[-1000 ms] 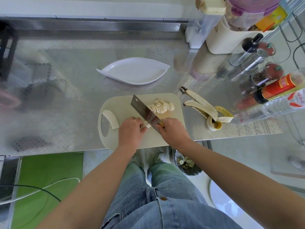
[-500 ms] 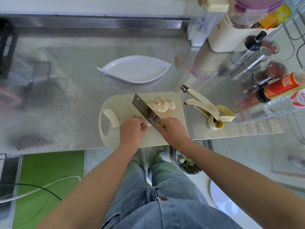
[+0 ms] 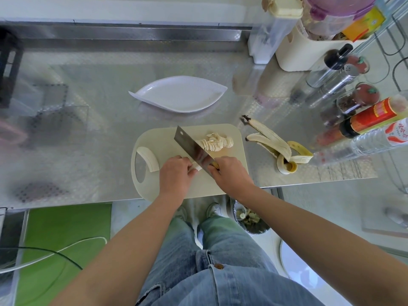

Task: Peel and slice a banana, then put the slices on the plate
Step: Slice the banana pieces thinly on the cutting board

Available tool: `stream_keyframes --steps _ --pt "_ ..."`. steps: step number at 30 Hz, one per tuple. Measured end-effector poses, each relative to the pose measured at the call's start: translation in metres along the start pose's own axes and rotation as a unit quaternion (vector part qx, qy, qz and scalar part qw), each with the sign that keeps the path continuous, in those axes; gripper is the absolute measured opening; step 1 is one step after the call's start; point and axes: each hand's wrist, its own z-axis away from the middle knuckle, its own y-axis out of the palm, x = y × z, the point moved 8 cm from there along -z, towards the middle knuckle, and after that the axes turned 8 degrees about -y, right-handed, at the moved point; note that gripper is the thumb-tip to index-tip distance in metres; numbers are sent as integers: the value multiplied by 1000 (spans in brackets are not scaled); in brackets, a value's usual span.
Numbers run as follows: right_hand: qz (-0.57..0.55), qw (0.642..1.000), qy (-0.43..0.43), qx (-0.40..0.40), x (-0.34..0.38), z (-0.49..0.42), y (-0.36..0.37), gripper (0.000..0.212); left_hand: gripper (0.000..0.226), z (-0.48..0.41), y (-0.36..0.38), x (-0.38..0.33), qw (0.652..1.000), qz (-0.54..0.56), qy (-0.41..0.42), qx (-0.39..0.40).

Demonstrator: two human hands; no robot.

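Note:
A cream cutting board (image 3: 167, 138) lies at the counter's front edge. On it my right hand (image 3: 229, 173) grips a cleaver (image 3: 192, 149) by its wooden handle, the blade down on the board. My left hand (image 3: 175, 173) pins a short stub of peeled banana (image 3: 196, 167) against the blade's left side. A pile of banana slices (image 3: 217, 143) lies right of the blade. Another peeled banana piece (image 3: 149, 157) rests near the board's handle hole. The white leaf-shaped plate (image 3: 181, 94) sits behind the board, with nothing on it.
A banana peel (image 3: 278, 146) lies on the steel counter (image 3: 88, 129) right of the board. Bottles and spice jars (image 3: 353, 107) crowd the right side, with a cream container (image 3: 298, 47) behind them. A bin (image 3: 251, 219) stands on the floor below.
The cleaver and both hands stay at the same spot on the board; the banana stub under my left hand looks slightly shorter. The camera view has shifted a little.

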Motion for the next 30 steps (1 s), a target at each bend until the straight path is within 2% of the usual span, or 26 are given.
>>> stream_keyframes --steps 9,20,24,30 --pt "17 999 21 29 -5 2 12 31 21 0 1 1 1000 20 -5 -2" --pt "8 1000 5 -4 1 3 -3 44 20 0 0 0 1000 7 -1 -2" --pt "1 1000 5 -2 1 3 -2 36 21 0 0 -1 1000 5 3 -3" --pt "2 1000 -2 -3 1 1 0 35 21 0 0 0 1000 10 2 -4"
